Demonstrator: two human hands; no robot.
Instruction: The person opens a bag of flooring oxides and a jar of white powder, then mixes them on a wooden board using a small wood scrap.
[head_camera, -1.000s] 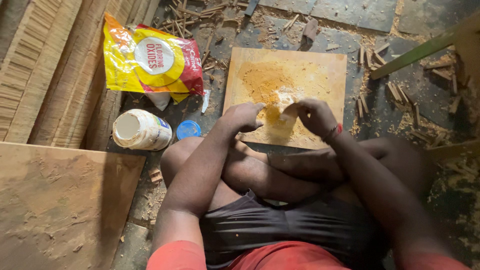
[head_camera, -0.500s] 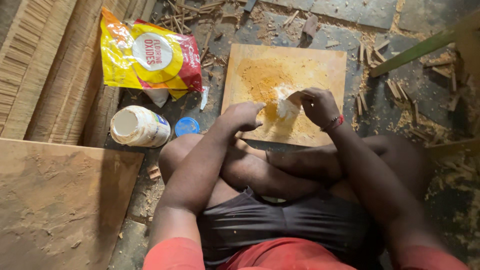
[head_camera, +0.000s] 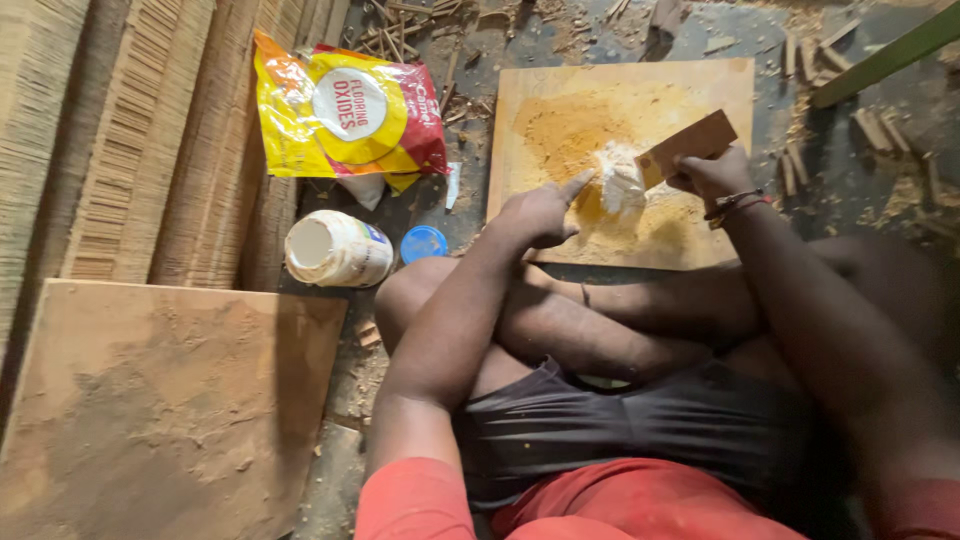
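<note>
Large board: near left, lying flat, dusted with brown powder.
Left hand: empty, fingers loosely curled, forefinger touching the white paste lump.
Right hand: closed on a flat wooden scraper, now lifted clear of the paste it pressed a second ago.
Mixing board: far centre, ochre powder spread, paste heaped in its middle.
Jar and blue lid: left of the knees.
Pigment bag: far left.

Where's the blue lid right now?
In the head view, the blue lid lies on the floor left of centre, between the tipped white jar and the person's knee, below the yellow bag.
</note>
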